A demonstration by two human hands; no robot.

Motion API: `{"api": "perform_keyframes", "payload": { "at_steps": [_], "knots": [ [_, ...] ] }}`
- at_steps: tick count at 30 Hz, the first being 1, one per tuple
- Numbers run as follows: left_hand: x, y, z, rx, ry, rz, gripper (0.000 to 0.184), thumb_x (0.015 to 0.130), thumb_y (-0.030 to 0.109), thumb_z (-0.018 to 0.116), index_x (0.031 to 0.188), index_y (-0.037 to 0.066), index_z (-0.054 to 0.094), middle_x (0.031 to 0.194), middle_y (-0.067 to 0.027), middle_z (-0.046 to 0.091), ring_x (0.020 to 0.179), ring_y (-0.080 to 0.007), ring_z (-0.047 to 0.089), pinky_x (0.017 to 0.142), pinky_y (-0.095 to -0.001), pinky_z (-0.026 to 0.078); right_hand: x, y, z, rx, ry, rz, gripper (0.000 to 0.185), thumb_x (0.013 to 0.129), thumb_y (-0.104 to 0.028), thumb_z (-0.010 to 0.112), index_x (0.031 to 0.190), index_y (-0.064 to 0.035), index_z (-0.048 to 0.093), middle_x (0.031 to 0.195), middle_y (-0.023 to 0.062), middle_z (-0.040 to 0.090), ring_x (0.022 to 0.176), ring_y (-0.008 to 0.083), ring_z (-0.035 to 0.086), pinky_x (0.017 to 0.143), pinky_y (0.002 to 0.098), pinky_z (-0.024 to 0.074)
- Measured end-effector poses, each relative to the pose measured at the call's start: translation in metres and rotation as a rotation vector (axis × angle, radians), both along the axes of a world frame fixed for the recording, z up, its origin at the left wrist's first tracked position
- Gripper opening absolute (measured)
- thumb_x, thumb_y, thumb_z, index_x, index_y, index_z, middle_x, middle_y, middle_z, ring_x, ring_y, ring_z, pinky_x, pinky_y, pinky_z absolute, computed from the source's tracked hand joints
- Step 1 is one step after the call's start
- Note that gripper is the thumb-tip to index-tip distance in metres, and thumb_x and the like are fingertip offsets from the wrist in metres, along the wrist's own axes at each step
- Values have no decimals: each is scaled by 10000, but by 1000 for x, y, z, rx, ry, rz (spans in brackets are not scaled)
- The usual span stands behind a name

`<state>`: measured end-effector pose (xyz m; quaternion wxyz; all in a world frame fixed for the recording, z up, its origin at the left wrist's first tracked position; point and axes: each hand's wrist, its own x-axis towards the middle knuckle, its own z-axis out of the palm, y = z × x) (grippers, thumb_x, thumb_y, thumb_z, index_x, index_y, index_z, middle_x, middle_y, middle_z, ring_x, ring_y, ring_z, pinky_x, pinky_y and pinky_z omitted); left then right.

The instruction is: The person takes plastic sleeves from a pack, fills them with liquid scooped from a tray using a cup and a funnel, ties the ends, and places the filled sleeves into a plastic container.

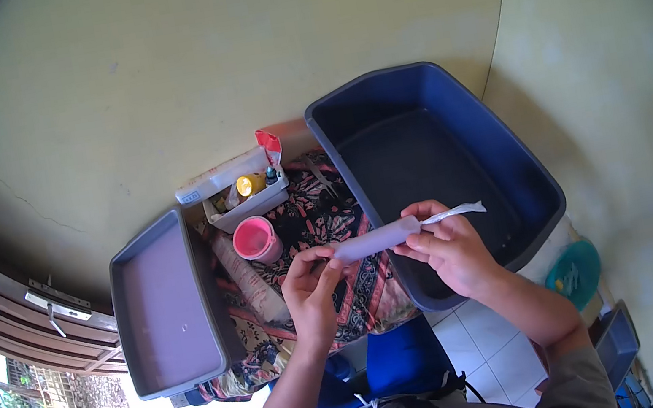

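Note:
A slim plastic bag (375, 241) filled with something pale purple lies level between my two hands. Its right end tapers into a twisted white tail of plastic. My left hand (311, 296) pinches the rounded left end between thumb and fingers. Near the twisted neck, my right hand (456, 256) is closed around the bag, with the tail sticking out past its fingers. Both hands are over the front of a patterned cloth, beside the near wall of a large dark basin (439, 160).
A grey tub (211, 308) of pale purple liquid stands at left. Between the tub and basin are a pink cup (255, 239), a white box (250, 207) of small containers and patterned cloth (321, 196). A green basin (576, 271) sits lower right, by the wall.

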<state>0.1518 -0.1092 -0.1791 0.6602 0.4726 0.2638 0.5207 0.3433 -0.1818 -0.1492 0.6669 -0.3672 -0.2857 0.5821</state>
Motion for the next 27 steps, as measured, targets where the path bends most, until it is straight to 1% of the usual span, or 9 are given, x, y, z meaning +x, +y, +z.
{"api": "perform_keyframes", "payload": {
  "at_steps": [3, 7, 9, 11, 12, 14, 17, 21, 27],
  "knots": [
    [25, 21, 7, 84, 141, -95, 139, 913, -32, 557, 1047, -54, 525, 1080, -149, 608, 1003, -211, 633, 881, -317, 539, 29, 17, 3, 22, -41, -31, 332, 869, 10, 600, 1182, -30, 496, 1051, 90, 596, 982, 184, 596, 901, 349, 484],
    [65, 44, 13, 147, 376, -102, 176, 879, -12, 622, 1046, -20, 567, 970, -86, 638, 879, -126, 633, 793, -230, 503, 62, 57, -4, 91, -173, -88, 298, 853, 11, 629, 1136, 5, 535, 993, 76, 628, 961, 147, 599, 848, 293, 484],
    [76, 59, 16, 197, 407, -91, 193, 853, 41, 665, 1032, 0, 607, 945, -83, 657, 875, -145, 631, 807, -270, 492, 73, 79, 2, 88, -244, -126, 282, 850, -8, 643, 1118, 11, 553, 974, 64, 635, 944, 135, 593, 820, 300, 479],
    [82, 73, 30, 660, 831, 61, 212, 816, 100, 696, 1008, 28, 645, 942, -95, 664, 895, -190, 626, 831, -322, 471, 86, 109, -4, 188, -443, -269, 302, 838, -31, 659, 1123, 1, 567, 974, 79, 639, 906, 153, 604, 790, 319, 489],
    [86, 81, 30, 656, 788, 102, 216, 784, 141, 707, 979, 53, 672, 951, -109, 662, 924, -235, 611, 845, -353, 452, 94, 123, -6, 188, -443, -264, 302, 838, -31, 659, 1123, 1, 567, 974, 79, 639, 906, 153, 604, 790, 319, 489],
    [89, 105, 21, 754, 832, 159, 211, 786, 133, 704, 977, 48, 671, 955, -117, 662, 932, -244, 609, 843, -350, 456, 108, 150, -14, 187, -1015, -317, 319, 811, -28, 662, 1120, -33, 585, 977, 113, 616, 871, 224, 628, 768, 344, 501],
    [97, 138, 15, 952, 885, 234, 194, 778, 117, 698, 957, 45, 674, 958, -136, 661, 947, -278, 603, 829, -362, 468, 129, 185, -48, 384, -1482, -220, 345, 785, -7, 652, 1119, -66, 595, 995, 147, 570, 875, 314, 635, 773, 378, 515],
    [107, 176, 3, 959, 982, 141, 135, 772, 111, 693, 887, 41, 693, 929, -123, 664, 949, -293, 600, 799, -377, 482, 135, 224, -91, 303, -1785, 23, 260, 824, -35, 572, 1079, -75, 604, 1047, 159, 549, 891, 356, 634, 772, 437, 521],
    [120, 206, -11, 974, 1198, 65, 133, 801, 152, 618, 832, 81, 726, 1016, -100, 682, 1157, -314, 544, 1006, -475, 378, 122, 261, -124, 325, -1878, -37, 204, 830, -62, 533, 1028, -69, 582, 1004, 145, 598, 870, 351, 641, 779, 434, 520]
  ]
}}
